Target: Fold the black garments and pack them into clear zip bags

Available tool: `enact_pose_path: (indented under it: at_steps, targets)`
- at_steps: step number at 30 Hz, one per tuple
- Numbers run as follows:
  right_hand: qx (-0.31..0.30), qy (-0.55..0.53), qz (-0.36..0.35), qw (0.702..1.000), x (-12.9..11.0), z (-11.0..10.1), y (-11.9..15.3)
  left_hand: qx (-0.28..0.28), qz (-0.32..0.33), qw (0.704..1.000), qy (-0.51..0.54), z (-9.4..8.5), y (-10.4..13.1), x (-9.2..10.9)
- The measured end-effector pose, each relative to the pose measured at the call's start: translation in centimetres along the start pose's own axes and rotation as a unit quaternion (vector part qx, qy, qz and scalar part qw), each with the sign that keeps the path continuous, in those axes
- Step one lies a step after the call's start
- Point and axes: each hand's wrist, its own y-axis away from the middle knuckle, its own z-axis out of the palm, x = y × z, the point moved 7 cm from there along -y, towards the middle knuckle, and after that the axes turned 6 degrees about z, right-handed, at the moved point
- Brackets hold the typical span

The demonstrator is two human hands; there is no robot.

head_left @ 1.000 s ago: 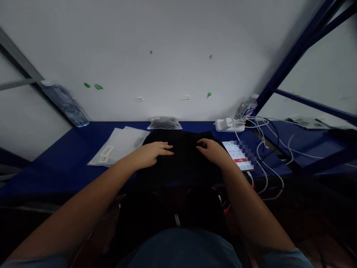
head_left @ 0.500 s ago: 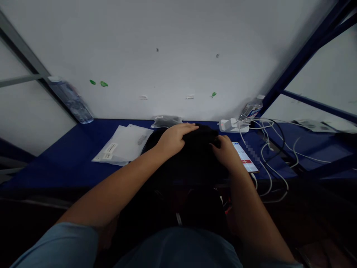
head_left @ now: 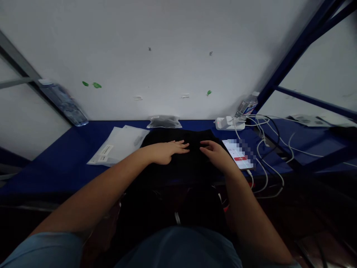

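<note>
A black cloth lies spread on the blue table in front of me, its lower part lost in shadow. On its left half rests my left hand, palm down, fingers stretched out. My right hand is over the cloth's right side with its fingers apart, and nothing shows between them. Left of the cloth are flat frosted plastic bags with labels. Behind it, by the wall, is a small clear packet with dark content.
A phone with a lit screen lies right of the cloth. Behind it are a white power strip, tangled cables and a bottle. Another bottle leans at the far left.
The cloth's bunched back edge now lies flatter. My left hand has moved left and nearer to me; my right hand has released the cloth's edge and moved slightly left, its fingers opened.
</note>
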Motion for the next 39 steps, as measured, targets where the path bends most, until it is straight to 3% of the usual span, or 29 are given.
enact_pose_path:
  at_steps: [2, 4, 8, 13, 18, 22, 31, 36, 39]
  targets:
    - [0.011, 0.023, -0.007, 1.0, -0.2, 0.0, 0.2, -0.04, -0.026, 0.999, 0.015, -0.3, 0.0, 0.9]
    - [0.024, 0.029, -0.007, 0.999, -0.2, 0.0, 0.2, -0.034, -0.06, 0.997, 0.027, -0.6, -0.6, 1.9]
    - [0.049, 0.015, 0.014, 0.999, 0.9, -0.4, -0.1, 0.127, -0.141, 0.982, -0.021, -0.7, -3.2, 3.6]
    - [0.043, -0.039, 0.014, 0.998, 2.1, -0.6, -0.7, 0.161, -0.152, 0.968, -0.116, 1.8, -6.0, 4.8]
    - [0.017, -0.065, 0.019, 0.998, 2.3, -0.1, -0.8, 0.193, -0.143, 0.966, -0.096, 1.4, -5.5, 4.8]
    - [0.009, -0.04, 0.025, 0.999, 2.1, 0.6, -0.6, 0.254, -0.161, 0.953, -0.03, 0.2, -4.0, 4.3]
    - [0.043, 0.038, 0.008, 0.998, 0.2, 0.3, 0.2, 0.432, -0.215, 0.869, 0.106, -1.5, 1.8, 2.9]
    - [0.026, 0.088, -0.038, 0.995, -0.3, 0.9, 0.1, 0.48, -0.35, 0.784, 0.18, 0.4, 8.1, -0.4]
    - [0.009, 0.096, -0.045, 0.994, -0.3, 1.2, 0.1, 0.517, -0.37, 0.746, 0.199, 1.7, 11.2, -1.3]
